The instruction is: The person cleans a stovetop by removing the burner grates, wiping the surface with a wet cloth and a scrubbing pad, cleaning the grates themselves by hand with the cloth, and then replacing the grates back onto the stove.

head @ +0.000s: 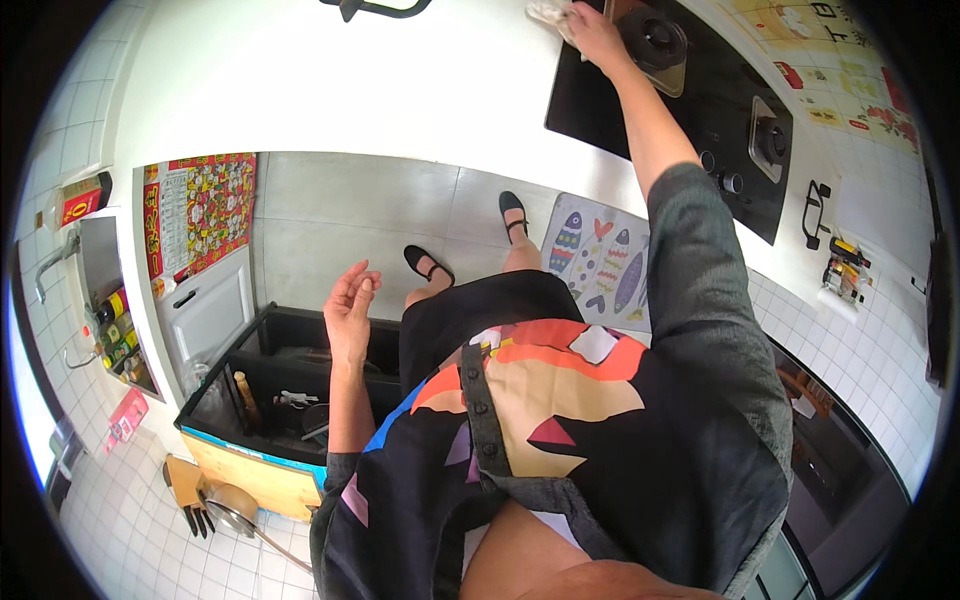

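At the top of the head view, my right hand [596, 36] is closed on a pale, crumpled cloth [553, 15]. The cloth lies at the edge where the white countertop [337, 90] meets the black glass gas cooktop [592, 105]. Beside that hand is a burner [654, 41] with a metal surround. A second burner [771, 141] and two control knobs sit further right on the cooktop. My left hand [351, 300] hangs in the air over the floor, left of my body, its fingers loosely curled and holding nothing.
A black open drawer unit [247, 360] with utensils stands left below my left hand. A sink [101, 255] with a tap and bottles is at the far left. On the tiled floor [345, 195] lies a fish-patterned mat [592, 262]. A black wall hook rack [816, 215] is at right.
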{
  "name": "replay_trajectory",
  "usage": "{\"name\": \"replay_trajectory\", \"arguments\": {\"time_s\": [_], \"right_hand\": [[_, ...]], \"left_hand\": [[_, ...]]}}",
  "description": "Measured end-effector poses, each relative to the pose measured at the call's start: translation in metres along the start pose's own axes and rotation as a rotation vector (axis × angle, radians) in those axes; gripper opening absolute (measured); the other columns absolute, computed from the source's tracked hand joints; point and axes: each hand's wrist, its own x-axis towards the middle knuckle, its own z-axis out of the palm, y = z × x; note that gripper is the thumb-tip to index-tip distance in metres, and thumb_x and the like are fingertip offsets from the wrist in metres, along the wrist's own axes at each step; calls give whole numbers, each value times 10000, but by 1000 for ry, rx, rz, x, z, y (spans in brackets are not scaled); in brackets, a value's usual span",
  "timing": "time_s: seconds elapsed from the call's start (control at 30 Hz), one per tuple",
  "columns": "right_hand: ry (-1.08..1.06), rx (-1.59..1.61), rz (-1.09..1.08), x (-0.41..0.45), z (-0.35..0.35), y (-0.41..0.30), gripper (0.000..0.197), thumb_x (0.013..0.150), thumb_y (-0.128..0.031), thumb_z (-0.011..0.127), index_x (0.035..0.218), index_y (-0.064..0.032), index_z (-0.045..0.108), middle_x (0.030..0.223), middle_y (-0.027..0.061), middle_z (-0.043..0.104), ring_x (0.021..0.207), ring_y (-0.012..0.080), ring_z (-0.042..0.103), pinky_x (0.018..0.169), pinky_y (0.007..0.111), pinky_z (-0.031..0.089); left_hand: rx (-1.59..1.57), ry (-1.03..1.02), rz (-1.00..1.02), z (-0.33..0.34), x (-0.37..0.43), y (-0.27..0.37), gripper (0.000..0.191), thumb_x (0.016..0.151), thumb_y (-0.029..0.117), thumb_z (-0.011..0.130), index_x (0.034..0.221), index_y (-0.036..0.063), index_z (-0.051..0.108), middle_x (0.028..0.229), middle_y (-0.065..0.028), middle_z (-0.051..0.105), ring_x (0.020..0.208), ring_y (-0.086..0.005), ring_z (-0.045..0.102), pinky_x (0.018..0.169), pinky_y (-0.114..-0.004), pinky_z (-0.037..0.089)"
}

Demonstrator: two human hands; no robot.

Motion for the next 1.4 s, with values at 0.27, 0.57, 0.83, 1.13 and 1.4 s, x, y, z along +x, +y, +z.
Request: {"name": "replay_trajectory", "arguments": {"time_s": [0.27,0.57,0.83,1.13,1.4], "right_hand": [[202,-238,-292,-120,88,-54,93,780,-94,478,816,-11,492,876,229,538,882,373,519,789,453,401],[464,-125,159,-153,-47,8,137,855,-161,474,918,-55,535,831,168,603,766,331,590,659,376,462],[595,-98,94,-165,27,-3,106,824,-88,494,909,-54,548,789,166,601,725,318,586,670,357,453],[329,876,598,-141,-61,49,116,824,-61,561,933,-26,579,860,50,604,743,119,563,689,247,465],[457,-277,5,-168,-45,27,428,702,-30,549,1118,-124,523,1047,135,578,919,315,566,799,356,452]], "left_hand": [[-20,-35,1,-1,-7,-12,304,855,116,542,1129,-13,509,936,-60,608,844,-103,540,756,-223,407],[54,-56,66,-5,-5,5,317,869,170,522,1152,29,504,965,-61,610,874,-118,559,762,-242,412],[47,-5,23,-30,-29,-17,298,861,132,530,1134,13,517,948,-57,610,862,-112,554,757,-227,410],[-21,28,42,-36,-31,-11,311,848,134,555,1125,-4,518,935,-56,607,851,-107,545,760,-224,405],[10,-16,58,-16,-29,-3,319,839,119,566,1124,-15,512,932,-67,606,856,-118,545,781,-237,409]]}}
